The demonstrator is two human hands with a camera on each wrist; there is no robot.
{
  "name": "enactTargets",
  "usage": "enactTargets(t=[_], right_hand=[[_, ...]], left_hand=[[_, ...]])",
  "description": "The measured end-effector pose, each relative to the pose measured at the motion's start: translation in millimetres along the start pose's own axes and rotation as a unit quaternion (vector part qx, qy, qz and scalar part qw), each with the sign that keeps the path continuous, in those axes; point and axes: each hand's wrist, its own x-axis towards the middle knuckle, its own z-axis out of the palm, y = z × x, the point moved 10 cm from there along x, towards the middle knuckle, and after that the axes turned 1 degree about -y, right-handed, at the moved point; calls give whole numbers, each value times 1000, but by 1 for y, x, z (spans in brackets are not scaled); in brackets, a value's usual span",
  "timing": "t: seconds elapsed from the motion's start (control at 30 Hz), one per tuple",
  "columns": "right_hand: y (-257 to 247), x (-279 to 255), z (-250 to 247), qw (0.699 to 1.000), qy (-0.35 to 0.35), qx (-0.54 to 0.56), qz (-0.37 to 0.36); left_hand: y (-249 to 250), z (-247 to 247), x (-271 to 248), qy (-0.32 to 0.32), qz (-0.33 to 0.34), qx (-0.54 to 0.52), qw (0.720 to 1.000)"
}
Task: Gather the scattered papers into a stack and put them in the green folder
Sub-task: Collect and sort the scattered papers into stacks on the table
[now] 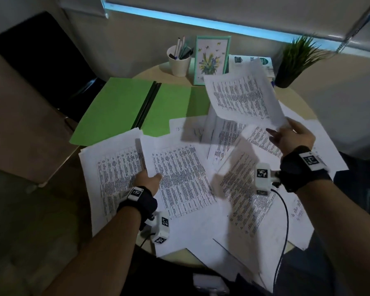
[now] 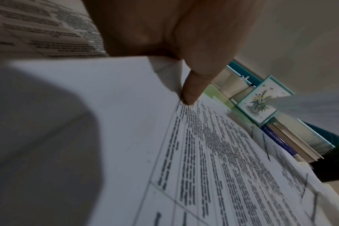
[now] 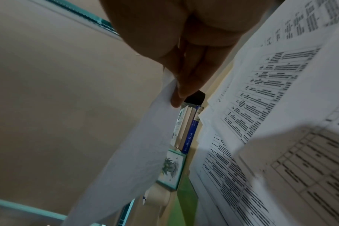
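Left hand [image 1: 148, 180]: pinches the near-left edge of one printed sheet [image 1: 179, 178], just nearer than the green folder.
Right hand [image 1: 292, 137]: grips a lifted sheet [image 1: 242, 97] by its corner, raised right of the folder.
Papers [image 1: 250, 201]: scattered over the tabletop [image 1: 179, 256], some overlapping the folder's near edge.
Green folder [image 1: 120, 112]: lies open, far left.
Cup of pens [image 1: 179, 60]: beyond the folder.
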Motion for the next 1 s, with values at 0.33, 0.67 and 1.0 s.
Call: enactTargets(t=[0.33,0.67,1.0], right_hand=[[83,-63,-11,982,-101,-149,58],[137,-98,-19,956,-154,-241,71],[113,-102,3,919,-228,-321,-3]], left_hand=[[7,1,5,30,-19,23,999],[9,13,-1,-2,-75,-71,995],[30,21,-7,-20,1,-30,999]])
